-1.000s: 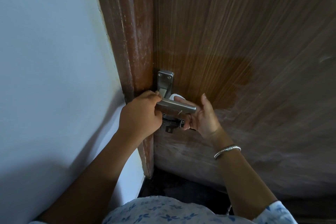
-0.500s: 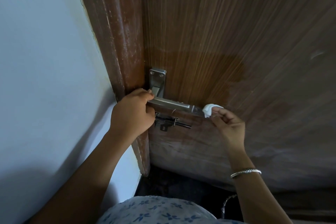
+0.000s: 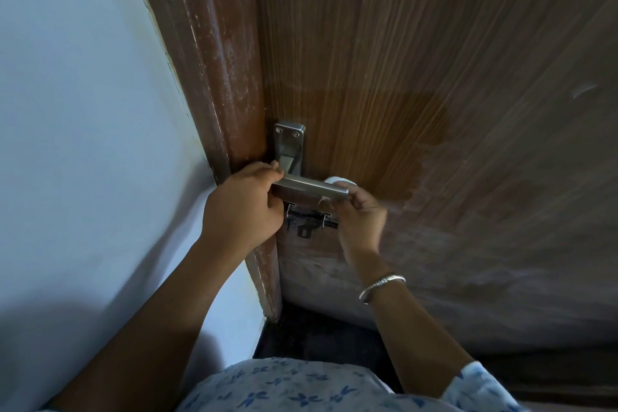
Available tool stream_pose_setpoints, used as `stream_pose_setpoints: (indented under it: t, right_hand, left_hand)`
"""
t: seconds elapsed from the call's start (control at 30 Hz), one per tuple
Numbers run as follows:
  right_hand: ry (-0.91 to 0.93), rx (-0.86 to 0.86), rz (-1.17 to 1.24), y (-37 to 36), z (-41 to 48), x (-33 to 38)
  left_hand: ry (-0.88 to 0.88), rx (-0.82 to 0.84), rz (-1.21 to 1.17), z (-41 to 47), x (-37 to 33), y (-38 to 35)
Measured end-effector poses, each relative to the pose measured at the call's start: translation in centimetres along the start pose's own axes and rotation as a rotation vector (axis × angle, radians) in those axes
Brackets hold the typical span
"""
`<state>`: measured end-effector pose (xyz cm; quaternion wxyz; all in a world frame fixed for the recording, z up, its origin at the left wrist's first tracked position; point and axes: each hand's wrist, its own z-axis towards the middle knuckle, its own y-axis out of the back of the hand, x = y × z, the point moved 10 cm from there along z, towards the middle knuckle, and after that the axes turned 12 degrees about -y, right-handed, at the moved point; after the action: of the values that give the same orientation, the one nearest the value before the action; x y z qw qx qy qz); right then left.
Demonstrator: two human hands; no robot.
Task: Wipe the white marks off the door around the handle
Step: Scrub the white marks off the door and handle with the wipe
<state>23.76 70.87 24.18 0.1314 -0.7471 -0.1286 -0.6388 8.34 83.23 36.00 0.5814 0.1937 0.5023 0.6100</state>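
A brown wooden door [image 3: 434, 60] fills the right of the view, with a darker clean patch above the handle and pale smears lower down. A steel lever handle [image 3: 309, 186] on a steel backplate [image 3: 289, 144] sits at the door's left edge. My left hand [image 3: 240, 207] grips the handle's inner end. My right hand [image 3: 359, 214] holds a small white cloth [image 3: 339, 180], pressed behind the handle's free end against the door. A black bolt latch [image 3: 309, 221] lies just under the handle, between my hands.
A brown door frame [image 3: 214, 77] with pale scuffs runs down the left of the door. A white wall [image 3: 83, 144] lies left of it. Dark floor [image 3: 317, 334] shows below. A silver bangle [image 3: 381, 284] is on my right wrist.
My right hand has moved left with the cloth, from beyond the handle's free end to behind that end. My left hand stays on the handle.
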Motion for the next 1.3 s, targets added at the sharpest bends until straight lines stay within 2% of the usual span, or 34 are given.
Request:
stream_pose_setpoints:
  t: [0.13,0.33,0.43,0.57,0.67,0.77,0.93,1.1,1.23,1.3]
  right_hand:
    - [0.095,0.178,-0.115,-4.6,-0.7,1.3]
    - [0.124,0.229,-0.203,-4.6,-1.2,1.3]
    - [0.101,0.137,-0.171,-2.8,-1.0,0.8]
    - [0.054,-0.072,-0.015,3.2,-0.6,0.4]
    - [0.062,-0.195,-0.036,7.7,-1.0,0.6]
    - [0.07,-0.263,-0.034,10.1,-1.2,0.6]
    - [0.041,-0.325,0.066,9.6,-1.3,-0.2]
    - [0.029,-0.139,-0.027,4.4,-0.9,-0.7]
    - [0.07,0.125,-0.338,-3.0,-1.2,-0.3]
    - [0.053,0.204,-0.394,-4.8,-1.4,-0.2]
  left_hand:
    - [0.001,-0.002,-0.002,-0.1,0.2,0.1]
    - [-0.01,-0.021,-0.021,-0.1,0.3,0.1]
    - [-0.015,-0.03,-0.039,-0.1,0.3,0.2]
    - [-0.02,-0.047,-0.049,-0.2,0.4,0.4]
    - [-0.016,-0.064,-0.061,0.0,0.5,0.5]
    - [-0.011,-0.074,-0.057,0.1,0.4,0.5]
    - [-0.021,-0.072,-0.049,0.0,0.1,0.4]
    - [-0.05,-0.05,-0.046,-0.1,0.0,0.2]
    - [-0.078,-0.041,-0.049,-0.4,-0.3,0.2]
    - [-0.086,-0.043,-0.057,-0.6,-0.3,0.3]
